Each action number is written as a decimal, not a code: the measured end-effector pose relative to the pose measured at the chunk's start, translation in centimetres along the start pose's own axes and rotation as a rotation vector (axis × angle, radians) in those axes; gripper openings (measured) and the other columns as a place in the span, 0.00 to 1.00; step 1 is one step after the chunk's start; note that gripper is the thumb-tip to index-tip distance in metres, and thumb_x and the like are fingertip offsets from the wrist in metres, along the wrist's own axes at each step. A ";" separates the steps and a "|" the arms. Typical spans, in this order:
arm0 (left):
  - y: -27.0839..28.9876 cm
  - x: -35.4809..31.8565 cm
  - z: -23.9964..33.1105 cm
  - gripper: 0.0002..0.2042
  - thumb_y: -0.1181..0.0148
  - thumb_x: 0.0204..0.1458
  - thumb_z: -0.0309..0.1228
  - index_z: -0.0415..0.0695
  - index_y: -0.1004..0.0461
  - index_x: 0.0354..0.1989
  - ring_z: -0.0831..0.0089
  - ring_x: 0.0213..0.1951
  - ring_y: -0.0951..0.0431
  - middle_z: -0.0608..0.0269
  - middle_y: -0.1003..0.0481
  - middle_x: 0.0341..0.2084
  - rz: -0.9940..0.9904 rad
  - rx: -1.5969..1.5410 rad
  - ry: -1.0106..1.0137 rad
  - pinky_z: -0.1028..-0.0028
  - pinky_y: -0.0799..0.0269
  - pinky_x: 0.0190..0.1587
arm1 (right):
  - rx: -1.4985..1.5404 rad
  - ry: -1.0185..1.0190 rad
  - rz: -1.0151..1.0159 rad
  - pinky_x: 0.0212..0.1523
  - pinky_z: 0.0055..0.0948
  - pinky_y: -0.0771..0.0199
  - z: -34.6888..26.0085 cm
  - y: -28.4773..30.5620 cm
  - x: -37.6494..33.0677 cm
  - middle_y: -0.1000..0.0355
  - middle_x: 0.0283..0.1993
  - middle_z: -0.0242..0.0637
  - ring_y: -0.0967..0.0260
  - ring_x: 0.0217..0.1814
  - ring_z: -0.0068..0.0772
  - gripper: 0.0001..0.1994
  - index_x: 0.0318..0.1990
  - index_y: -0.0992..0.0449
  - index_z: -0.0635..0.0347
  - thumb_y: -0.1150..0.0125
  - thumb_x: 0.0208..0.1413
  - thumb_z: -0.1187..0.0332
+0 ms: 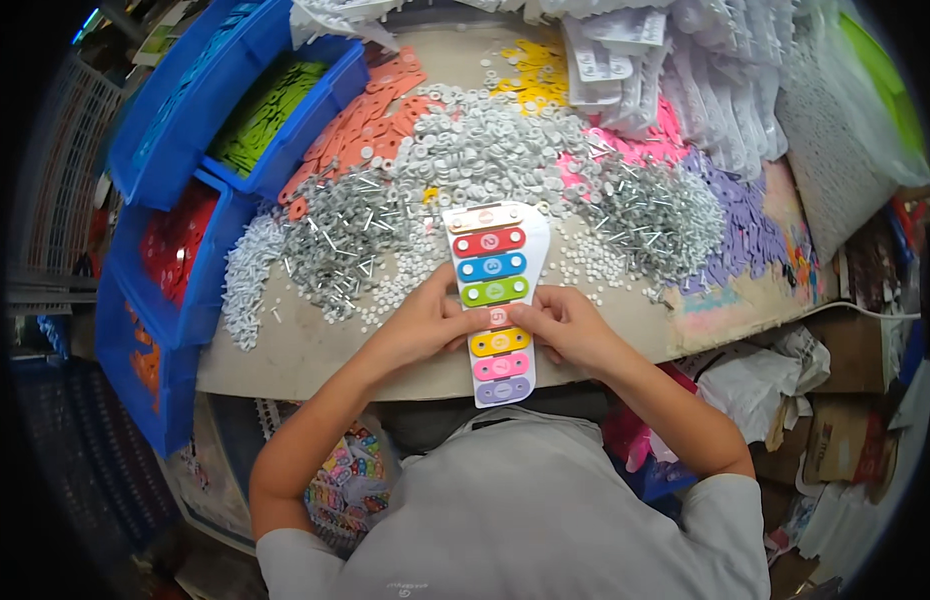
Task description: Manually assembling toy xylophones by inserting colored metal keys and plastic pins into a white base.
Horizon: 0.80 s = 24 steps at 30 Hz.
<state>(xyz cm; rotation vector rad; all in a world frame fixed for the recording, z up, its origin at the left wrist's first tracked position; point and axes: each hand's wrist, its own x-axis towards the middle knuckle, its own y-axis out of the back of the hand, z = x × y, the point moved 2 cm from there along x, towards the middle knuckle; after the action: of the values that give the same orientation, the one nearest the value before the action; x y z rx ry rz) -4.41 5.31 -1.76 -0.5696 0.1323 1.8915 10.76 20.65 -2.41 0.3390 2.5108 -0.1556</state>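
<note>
A toy xylophone (493, 266) with a white base and a row of coloured bars lies between my two hands, its lower end reaching past the table's near edge. From the left, my left hand (427, 318) grips its side, the thumb pressed on the salmon-coloured bar (499, 316). My right hand (573, 325) closes on the opposite side, with its thumb on that same bar. White round caps sit on the upper bars, while the lower bars show dark holes. The fingers under the base are mostly hidden.
Beyond the xylophone lie heaps of white washers (485, 140), metal pins (345, 230) and more pins (645, 220). Blue bins (190, 250) hold coloured bars at left. Purple bars (735, 225) lie at right, below stacked white bases (720, 90). A clear bag (835, 150) stands beside them.
</note>
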 end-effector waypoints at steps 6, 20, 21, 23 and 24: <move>-0.2 0.1 -0.1 0.30 0.31 0.57 0.35 0.38 0.38 0.63 0.87 0.17 0.32 0.70 0.25 0.22 0.003 0.040 0.023 0.84 0.45 0.18 | -0.048 0.055 0.081 0.16 0.21 0.52 0.3 0.0 -0.3 0.37 0.17 0.21 0.47 0.16 0.10 0.19 0.27 0.27 0.59 0.36 0.64 0.54; 0.3 -8.8 -4.6 0.04 0.38 0.60 0.25 0.39 0.22 0.34 0.85 0.24 0.32 0.71 0.27 0.22 0.759 0.115 -0.293 0.81 0.38 0.27 | -0.790 0.237 1.201 0.36 0.36 0.30 4.6 14.7 -9.1 0.25 0.31 0.46 0.30 0.30 0.37 0.12 0.40 0.25 0.66 0.45 0.67 0.64; 1.1 -9.2 -4.4 0.04 0.38 0.60 0.25 0.39 0.22 0.34 0.85 0.24 0.32 0.71 0.27 0.22 0.808 0.130 -0.287 0.81 0.38 0.27 | -0.800 0.299 1.233 0.34 0.37 0.29 5.5 15.5 -9.3 0.25 0.29 0.46 0.29 0.28 0.37 0.13 0.40 0.25 0.66 0.45 0.67 0.63; 2.9 -9.9 -3.7 0.03 0.38 0.59 0.25 0.38 0.22 0.36 0.68 0.25 0.23 0.60 0.22 0.25 1.071 0.640 -0.434 0.71 0.29 0.30 | -0.776 0.179 1.190 0.35 0.36 0.30 5.9 16.2 -9.5 0.24 0.30 0.43 0.30 0.30 0.31 0.12 0.43 0.25 0.65 0.43 0.67 0.62; 4.0 -10.5 -3.4 0.04 0.37 0.56 0.25 0.38 0.21 0.37 0.58 0.30 0.21 0.53 0.21 0.30 1.140 0.616 -0.305 0.66 0.27 0.34 | -0.801 0.205 1.180 0.33 0.36 0.31 5.7 16.0 -9.1 0.26 0.27 0.43 0.32 0.27 0.31 0.12 0.40 0.26 0.65 0.43 0.67 0.63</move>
<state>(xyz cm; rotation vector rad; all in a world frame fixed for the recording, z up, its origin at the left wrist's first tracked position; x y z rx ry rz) -4.02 -6.37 -0.74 0.3287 0.9589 2.7912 25.47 33.12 -2.41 1.3955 1.9158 1.3188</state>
